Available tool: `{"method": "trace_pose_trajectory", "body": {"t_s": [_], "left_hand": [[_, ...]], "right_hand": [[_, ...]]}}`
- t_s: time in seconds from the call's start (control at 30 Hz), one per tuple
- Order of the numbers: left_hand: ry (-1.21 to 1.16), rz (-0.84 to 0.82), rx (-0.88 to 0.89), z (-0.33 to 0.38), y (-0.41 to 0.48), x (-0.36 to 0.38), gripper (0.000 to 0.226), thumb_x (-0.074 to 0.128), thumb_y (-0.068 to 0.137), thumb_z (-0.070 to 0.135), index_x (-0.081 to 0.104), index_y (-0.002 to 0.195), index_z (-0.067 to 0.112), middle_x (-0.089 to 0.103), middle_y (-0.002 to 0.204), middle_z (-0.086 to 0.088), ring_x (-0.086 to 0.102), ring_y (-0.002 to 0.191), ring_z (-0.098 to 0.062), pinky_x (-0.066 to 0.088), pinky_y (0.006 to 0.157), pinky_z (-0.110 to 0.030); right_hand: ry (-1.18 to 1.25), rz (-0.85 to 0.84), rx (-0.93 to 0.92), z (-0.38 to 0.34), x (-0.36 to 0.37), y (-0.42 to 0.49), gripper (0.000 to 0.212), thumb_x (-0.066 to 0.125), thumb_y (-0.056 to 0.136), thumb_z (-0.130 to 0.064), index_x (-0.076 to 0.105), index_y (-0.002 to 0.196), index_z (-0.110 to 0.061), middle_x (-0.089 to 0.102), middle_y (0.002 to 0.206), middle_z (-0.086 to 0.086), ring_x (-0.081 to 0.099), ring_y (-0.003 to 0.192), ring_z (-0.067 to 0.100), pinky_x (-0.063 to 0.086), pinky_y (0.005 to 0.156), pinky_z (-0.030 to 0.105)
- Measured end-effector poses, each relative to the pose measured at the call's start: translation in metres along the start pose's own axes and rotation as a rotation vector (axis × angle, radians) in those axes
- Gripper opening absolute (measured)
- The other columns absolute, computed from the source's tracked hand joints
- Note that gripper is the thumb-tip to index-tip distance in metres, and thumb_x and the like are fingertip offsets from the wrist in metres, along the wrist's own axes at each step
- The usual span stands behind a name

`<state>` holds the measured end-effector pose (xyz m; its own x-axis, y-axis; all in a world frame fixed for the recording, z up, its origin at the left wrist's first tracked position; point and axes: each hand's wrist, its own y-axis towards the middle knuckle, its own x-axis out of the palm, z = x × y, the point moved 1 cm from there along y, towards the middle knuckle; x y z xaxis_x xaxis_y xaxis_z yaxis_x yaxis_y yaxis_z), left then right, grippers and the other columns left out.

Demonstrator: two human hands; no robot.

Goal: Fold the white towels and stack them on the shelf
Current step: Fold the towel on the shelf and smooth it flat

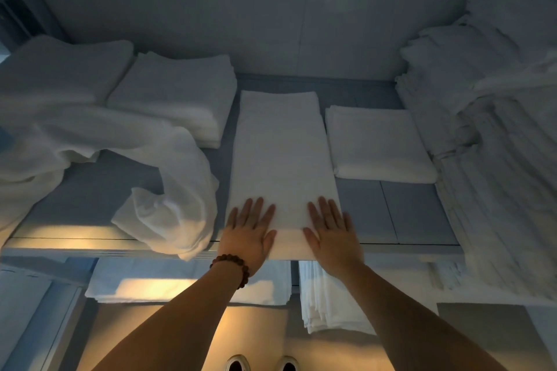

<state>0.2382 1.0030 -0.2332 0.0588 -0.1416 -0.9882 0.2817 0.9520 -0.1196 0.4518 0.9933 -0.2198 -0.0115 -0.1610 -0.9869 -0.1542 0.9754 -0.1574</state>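
A long white towel (281, 156), folded into a narrow strip, lies lengthwise on the grey shelf (419, 214), its near end over the front edge. My left hand (249, 232) and my right hand (331, 229) rest flat on that near end, fingers spread, palms down. A folded white towel (378, 144) lies just right of the strip. A stack of folded towels (177, 96) sits at the back left. An unfolded towel (168, 190) hangs crumpled over the front edge to the left.
A tall pile of white linen (497, 144) fills the right side of the shelf. More folded towels (187, 283) and a stack of cloths (325, 301) lie on the shelf below. The cabinet back wall (271, 9) closes the rear.
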Motion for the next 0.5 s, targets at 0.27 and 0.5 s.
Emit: {"method": "trace_pose_trajectory", "body": {"t_s": [0.27,0.5], "left_hand": [[0.029,-0.024,0.113,0.005,-0.008,-0.008,0.101,0.007,0.064,0.092,-0.022,0.143,0.037,-0.028,0.152,-0.006,-0.030,0.138,-0.031,-0.016,0.112,-0.054],[-0.072,-0.030,-0.022,0.002,0.012,-0.007,0.066,-0.017,0.075,0.073,-0.030,0.135,0.046,-0.028,0.153,0.005,-0.040,0.132,-0.020,-0.023,0.109,-0.044]], "right_hand": [[-0.081,-0.015,-0.044,-0.005,-0.021,0.005,0.062,0.014,0.099,-0.043,-0.007,0.149,-0.013,-0.020,0.156,0.006,-0.019,0.144,0.027,-0.011,0.116,0.047],[0.021,-0.080,-0.140,-0.025,-0.015,0.032,0.058,0.012,0.097,-0.052,-0.012,0.147,-0.035,-0.022,0.156,-0.003,-0.022,0.143,0.022,-0.012,0.116,0.046]]}}
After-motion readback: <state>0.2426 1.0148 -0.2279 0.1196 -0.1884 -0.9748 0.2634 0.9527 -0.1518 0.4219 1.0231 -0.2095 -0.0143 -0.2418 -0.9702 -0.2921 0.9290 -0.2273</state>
